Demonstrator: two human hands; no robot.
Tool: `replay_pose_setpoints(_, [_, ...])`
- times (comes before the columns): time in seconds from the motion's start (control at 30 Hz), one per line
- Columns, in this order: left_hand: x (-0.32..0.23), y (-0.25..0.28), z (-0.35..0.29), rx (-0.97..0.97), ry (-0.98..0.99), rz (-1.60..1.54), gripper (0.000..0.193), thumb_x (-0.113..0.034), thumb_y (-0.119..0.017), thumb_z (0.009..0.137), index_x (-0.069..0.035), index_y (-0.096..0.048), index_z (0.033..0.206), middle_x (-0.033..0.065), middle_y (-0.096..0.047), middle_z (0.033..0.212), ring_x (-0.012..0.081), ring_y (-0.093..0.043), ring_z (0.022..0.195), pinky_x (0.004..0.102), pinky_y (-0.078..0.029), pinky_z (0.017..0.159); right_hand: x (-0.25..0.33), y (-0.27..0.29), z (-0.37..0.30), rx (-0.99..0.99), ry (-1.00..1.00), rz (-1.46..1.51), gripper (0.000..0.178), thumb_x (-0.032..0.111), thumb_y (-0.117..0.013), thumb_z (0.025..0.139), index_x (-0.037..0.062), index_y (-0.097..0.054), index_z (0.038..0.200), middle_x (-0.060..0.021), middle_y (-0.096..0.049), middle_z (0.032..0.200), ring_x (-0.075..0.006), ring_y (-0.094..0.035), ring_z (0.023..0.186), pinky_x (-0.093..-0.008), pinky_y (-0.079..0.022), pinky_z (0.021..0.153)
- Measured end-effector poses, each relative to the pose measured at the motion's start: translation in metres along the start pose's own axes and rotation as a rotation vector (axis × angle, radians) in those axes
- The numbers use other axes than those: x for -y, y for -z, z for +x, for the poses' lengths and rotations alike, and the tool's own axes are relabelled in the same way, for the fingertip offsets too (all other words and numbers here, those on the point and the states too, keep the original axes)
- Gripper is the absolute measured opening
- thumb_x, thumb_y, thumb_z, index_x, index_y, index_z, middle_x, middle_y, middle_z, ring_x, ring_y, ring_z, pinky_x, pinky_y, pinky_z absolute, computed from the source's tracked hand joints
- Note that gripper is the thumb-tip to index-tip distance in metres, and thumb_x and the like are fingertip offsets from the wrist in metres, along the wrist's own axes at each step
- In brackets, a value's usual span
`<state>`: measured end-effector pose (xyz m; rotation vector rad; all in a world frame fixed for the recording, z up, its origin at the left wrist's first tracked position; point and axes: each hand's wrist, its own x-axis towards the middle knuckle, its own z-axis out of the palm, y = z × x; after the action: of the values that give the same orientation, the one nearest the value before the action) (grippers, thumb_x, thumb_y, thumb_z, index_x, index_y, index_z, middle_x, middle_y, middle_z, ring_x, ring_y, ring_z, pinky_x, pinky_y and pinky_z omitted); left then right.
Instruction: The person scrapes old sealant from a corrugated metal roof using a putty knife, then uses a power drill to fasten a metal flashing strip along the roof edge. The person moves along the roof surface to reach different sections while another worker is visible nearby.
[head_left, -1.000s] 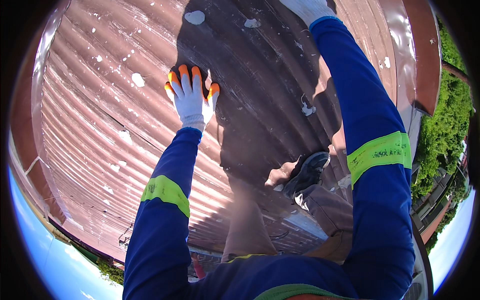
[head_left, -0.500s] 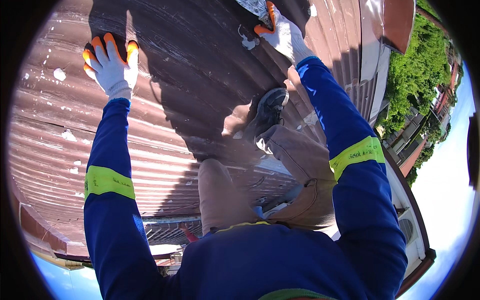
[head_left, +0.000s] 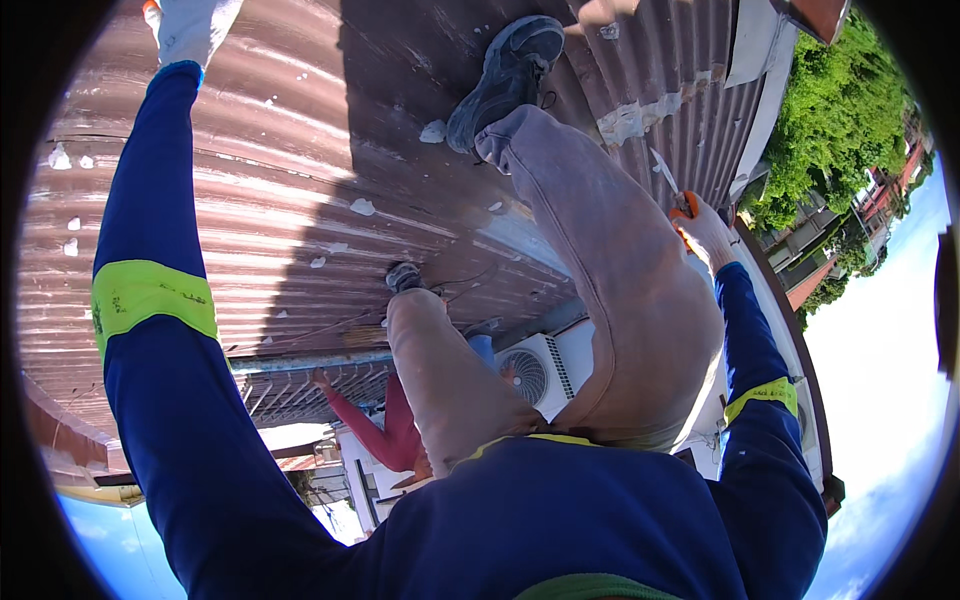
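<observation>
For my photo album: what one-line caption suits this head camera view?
Gloved left hand pressed on a rusty corrugated roof, gloved right hand gripping a thin blade.

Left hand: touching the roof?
Touching. Head view shows the gloved left hand pressed flat on the corrugated roof, no gap visible, though partly cut off at the frame edge.

probably a house rooftop: corrugated roof sheets (head_left: 300, 200).
</observation>
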<state>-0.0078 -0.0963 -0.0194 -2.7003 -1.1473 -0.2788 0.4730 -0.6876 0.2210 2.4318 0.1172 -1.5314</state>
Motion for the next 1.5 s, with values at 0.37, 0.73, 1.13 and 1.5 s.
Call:
replay_pose_setpoints(0.37, [-0.042, 0.07, -0.116, 0.974, 0.053, -0.12, 0.092, -0.059, -0.068, 0.093, -0.015, -0.032, 0.165, 0.0137, -0.012, 0.175, 0.0426, -0.015, 0.158, 0.0532, -0.022, 0.127, -0.281, -0.032, -0.259, 0.462, -0.457, -0.589, 0.041, 0.041, -0.062, 0.094, 0.0087, -0.069, 0.118, -0.0174, -0.073, 0.088, -0.0258, -0.069, 0.062, -0.0414, -0.052, 0.055])
replay_pose_setpoints(0.73, [-0.058, 0.415, -0.421, 1.249, 1.055, -0.985, 0.057, -0.058, -0.06, 0.101, -0.016, -0.067, 0.139, 0.0076, -0.071, 0.086, 0.0204, -0.07, 0.075, 0.0362, -0.06, 0.069, -0.334, -0.083, -0.337, 0.287, -0.29, -0.441, 0.032, 0.039, -0.061, 0.098, 0.009, -0.07, 0.103, -0.0052, -0.066, 0.07, -0.0152, -0.06, 0.051, -0.0335, -0.045, 0.045])
replay_pose_setpoints(1.13, [0.147, 0.902, -0.962, -0.128, 2.254, -0.481, 0.089, -0.081, -0.051, 0.094, -0.014, -0.049, 0.152, 0.0186, -0.071, 0.115, 0.012, -0.054, 0.058, 0.0262, -0.034, 0.043, -0.3, 0.02, -0.354, -0.35, 0.6, 0.074, 0.032, 0.012, -0.058, 0.103, 0.0083, -0.062, 0.135, -0.005, -0.068, 0.086, -0.0082, -0.058, 0.062, -0.0241, -0.044, 0.053])
replay_pose_setpoints(1.5, [-0.312, 0.801, -0.87, 0.311, 2.053, -1.055, 0.063, -0.06, -0.057, 0.103, -0.016, -0.057, 0.148, 0.007, -0.072, 0.111, 0.0154, -0.069, 0.075, 0.0293, -0.048, 0.061, -0.343, -0.052, -0.249, -0.003, 0.658, -0.2, 0.024, 0.022, -0.066, 0.1, 0.0085, -0.067, 0.121, 0.0015, -0.063, 0.076, -0.0059, -0.053, 0.057, -0.0228, -0.04, 0.05])
